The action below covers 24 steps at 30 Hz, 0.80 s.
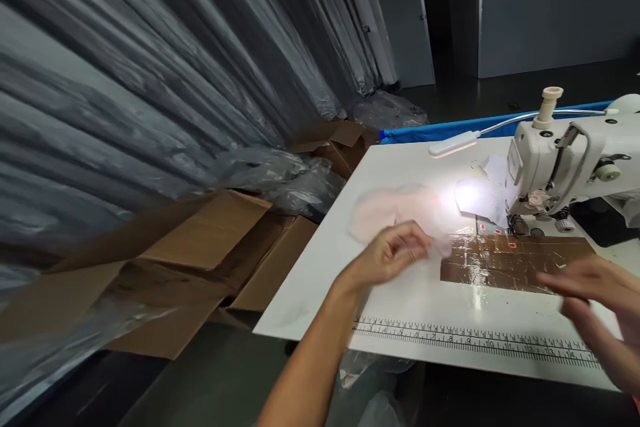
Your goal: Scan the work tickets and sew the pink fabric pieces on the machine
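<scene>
My left hand [393, 252] is closed in a pinch over the white sewing table [310, 293]. A thin, pale pink fabric piece [380, 210], smeared by motion, trails from its fingers and spreads out behind it. At the right edge my right hand [600, 300] has thumb and fingers apart and holds nothing visible; it hovers over the end of a brown taped strip [500, 263] on the tabletop. The white sewing machine [550, 167] stands beyond this strip, its presser area near the strip's back edge.
A lit lamp [454, 145] shines on white scraps [480, 197] by the machine. A printed ruler [475, 341] runs along the table's front edge. Open cardboard boxes [210, 233] and clear plastic bags [280, 177] lie left of the table, below a grey curtain [165, 60].
</scene>
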Tool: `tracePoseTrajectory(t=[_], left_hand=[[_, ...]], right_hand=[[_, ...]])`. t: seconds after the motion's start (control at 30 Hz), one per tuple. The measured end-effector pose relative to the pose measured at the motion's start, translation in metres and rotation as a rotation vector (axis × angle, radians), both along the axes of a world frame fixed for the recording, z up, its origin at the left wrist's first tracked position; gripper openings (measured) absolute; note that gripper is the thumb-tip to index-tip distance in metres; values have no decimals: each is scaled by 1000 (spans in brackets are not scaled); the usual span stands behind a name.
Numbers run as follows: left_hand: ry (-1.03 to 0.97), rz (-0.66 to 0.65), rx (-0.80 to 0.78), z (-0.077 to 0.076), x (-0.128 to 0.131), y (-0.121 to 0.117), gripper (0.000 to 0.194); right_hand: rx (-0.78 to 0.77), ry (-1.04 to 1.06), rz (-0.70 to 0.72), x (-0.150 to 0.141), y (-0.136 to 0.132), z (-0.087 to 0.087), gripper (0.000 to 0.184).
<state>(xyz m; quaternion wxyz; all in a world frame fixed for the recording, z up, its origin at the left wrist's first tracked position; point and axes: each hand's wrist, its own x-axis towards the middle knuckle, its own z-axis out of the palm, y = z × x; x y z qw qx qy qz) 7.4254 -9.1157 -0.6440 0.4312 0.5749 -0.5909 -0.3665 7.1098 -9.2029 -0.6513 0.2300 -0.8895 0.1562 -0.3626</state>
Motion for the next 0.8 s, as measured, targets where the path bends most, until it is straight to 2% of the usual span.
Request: tracePoseTrajectory(t=[0.1, 0.17, 0.23, 0.27, 0.33, 0.4, 0.47, 0.53, 0.6, 0.63, 0.67, 0.73, 0.8], left_hand=[[-24, -389, 80, 10, -54, 0, 9], [-38, -533, 127, 16, -77, 0, 8], [-60, -547, 156, 19, -84, -1, 11], [-70, -513, 170, 18, -83, -2, 13], [-69, -422, 210, 15, -75, -8, 17], [-32, -350, 256, 9, -66, -15, 21], [23, -339, 290, 4, -60, -24, 25], [70, -366, 301, 1, -59, -33, 28], [115, -423, 293, 1, -62, -41, 31], [135, -454, 290, 2, -64, -45, 32], [152, -480, 293, 3, -65, -49, 33], [170, -487, 324, 5, -63, -55, 33], [139, -448, 363, 4, -57, -60, 32]], right_hand=[[181, 72, 150, 17, -9, -2, 55], [343, 165, 244, 19, -14, -6, 74], [562, 258, 333, 17, -18, -11, 82], [689, 294, 379, 15, -20, -14, 78], [944, 330, 439, 12, -26, -20, 58], [1112, 321, 431, 11, -34, -25, 43], [1128, 294, 362, 13, -43, -28, 41], [1035, 263, 296, 19, -49, -27, 50], [964, 221, 309, 27, -53, -24, 64], [955, 208, 359, 32, -54, -22, 67], [960, 205, 424, 36, -55, -20, 62], [1002, 257, 541, 42, -58, -19, 38], [1076, 349, 555, 44, -63, -22, 17]])
